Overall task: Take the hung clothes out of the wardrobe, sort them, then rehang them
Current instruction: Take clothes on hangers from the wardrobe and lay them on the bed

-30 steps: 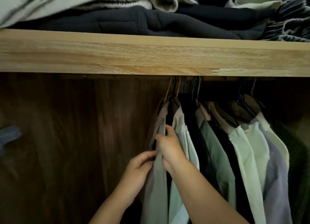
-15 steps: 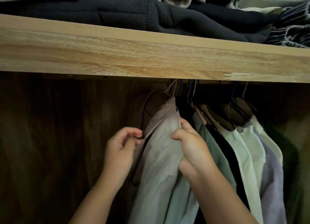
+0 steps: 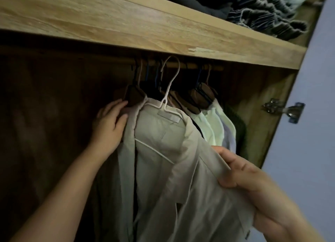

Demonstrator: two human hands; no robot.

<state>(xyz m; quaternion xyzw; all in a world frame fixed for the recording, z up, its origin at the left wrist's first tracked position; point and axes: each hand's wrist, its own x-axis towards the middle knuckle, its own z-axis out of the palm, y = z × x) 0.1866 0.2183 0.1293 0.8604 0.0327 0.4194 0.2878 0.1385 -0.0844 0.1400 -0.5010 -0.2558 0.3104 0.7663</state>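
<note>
Removal is in hand: the right hand (image 3: 241,171) pinches the beige shirt (image 3: 163,169), fingers clamped on its shoulder; the left hand (image 3: 110,122) rests open against its collar side. Its white hanger (image 3: 169,82) (1 of many) looks hooked over the rail (image 3: 183,65); next, lift it clear.

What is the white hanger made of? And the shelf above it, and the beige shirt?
White hanger: looks like thin wire with a white coating, bent into a slim hook. Shelf: light wood or wood-look board, matte, with streaky grain and a chipped patch on its edge. Beige shirt: soft woven cloth, matte, folding and creasing.
</note>
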